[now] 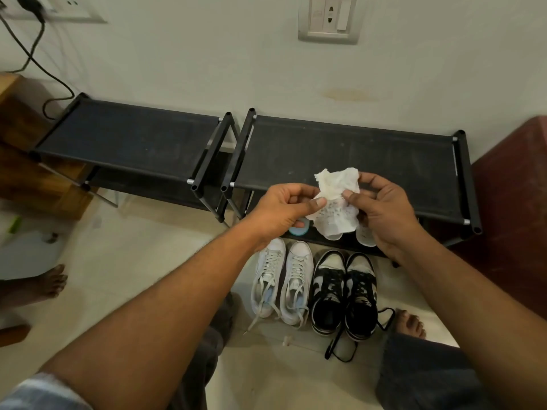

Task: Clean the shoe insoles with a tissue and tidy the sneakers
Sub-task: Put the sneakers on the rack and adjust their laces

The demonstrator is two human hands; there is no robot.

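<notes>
Pinched at both edges by the left hand (284,208) and the right hand (381,208): the crumpled tissue (334,202), in the centre of the frame, above the shoe rack (355,149). Probably best to refold to a clean face, then wipe gently. Below centre, on the floor: white sneakers (284,279) beside black-and-white sneakers (344,294).

Both hands are up in front of the black shoe rack (349,149), with a crumpled white tissue (336,199) stretched between them. The left hand (284,210) pinches its left edge with thumb and fingers, and the right hand (381,208) pinches the right edge. Below, on the pale floor (133,261), a white pair of sneakers (282,282) stands just beside a black-and-white pair (344,294), laces loose. A second rack (130,140) stands to the left against the wall.
</notes>
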